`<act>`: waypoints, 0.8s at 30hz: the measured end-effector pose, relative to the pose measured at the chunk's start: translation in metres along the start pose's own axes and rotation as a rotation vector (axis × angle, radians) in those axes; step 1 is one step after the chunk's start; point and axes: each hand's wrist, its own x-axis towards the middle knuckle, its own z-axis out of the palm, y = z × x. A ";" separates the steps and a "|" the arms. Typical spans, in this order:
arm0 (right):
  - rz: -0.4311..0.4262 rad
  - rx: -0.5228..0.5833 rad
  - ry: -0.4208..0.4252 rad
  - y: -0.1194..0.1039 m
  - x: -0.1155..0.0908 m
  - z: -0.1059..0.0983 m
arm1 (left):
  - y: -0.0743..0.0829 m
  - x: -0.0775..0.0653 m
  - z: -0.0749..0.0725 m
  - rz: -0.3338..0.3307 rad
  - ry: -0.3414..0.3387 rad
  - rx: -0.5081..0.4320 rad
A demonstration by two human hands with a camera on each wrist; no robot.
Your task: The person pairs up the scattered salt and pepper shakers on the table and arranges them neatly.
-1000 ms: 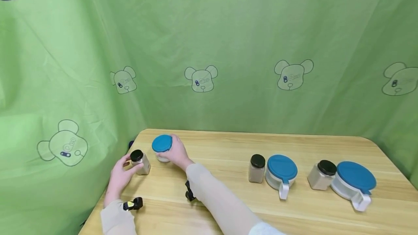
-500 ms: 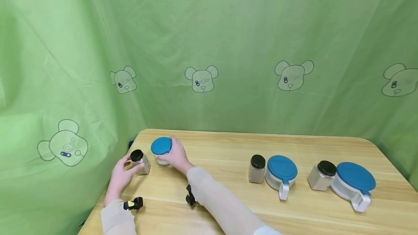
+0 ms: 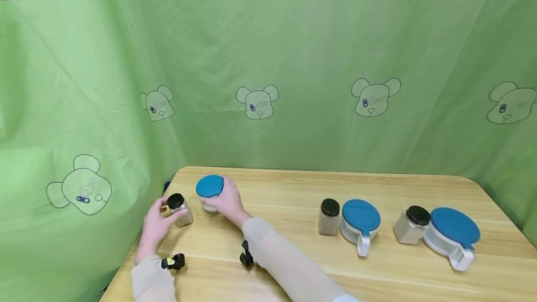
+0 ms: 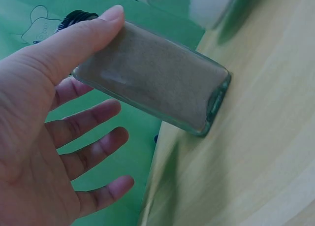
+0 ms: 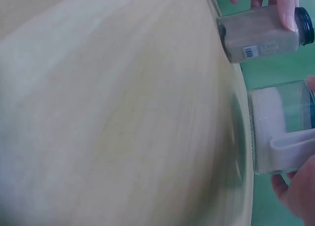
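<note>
My left hand [image 3: 155, 228] pinches a square clear spice jar with a black lid [image 3: 184, 216], full of greyish-brown powder. In the left wrist view, the thumb lies on the jar [image 4: 152, 76] near its lid, and the other fingers are spread. Just to its right, my right hand [image 3: 229, 203] grips a clear seasoning jar with a blue lid [image 3: 209, 186]. White contents and a white handle show on that seasoning jar [image 5: 268, 110] in the right wrist view. Both jars are upright at the table's far left corner.
To the right on the wooden table [image 3: 268, 199] stand two pairs: a black-lidded jar [image 3: 328, 218] beside a blue-lidded pot with white handle [image 3: 361, 216], and another black-lidded jar [image 3: 411, 227] beside a larger blue-lidded pot [image 3: 455, 227]. A green curtain [image 3: 310, 129] hangs behind.
My right hand has shifted the blue-lidded seasoning jar slightly toward me and a little right. My left hand and the spice jar have stayed in place.
</note>
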 end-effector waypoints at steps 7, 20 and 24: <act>-0.029 -0.010 0.038 0.000 -0.003 -0.003 | 0.001 -0.001 0.001 0.023 0.013 0.105; -0.041 0.009 0.077 0.003 -0.013 -0.014 | 0.001 -0.001 0.008 0.135 0.167 0.216; -0.052 0.035 0.093 0.002 -0.019 -0.018 | 0.000 -0.001 0.011 0.150 0.211 0.249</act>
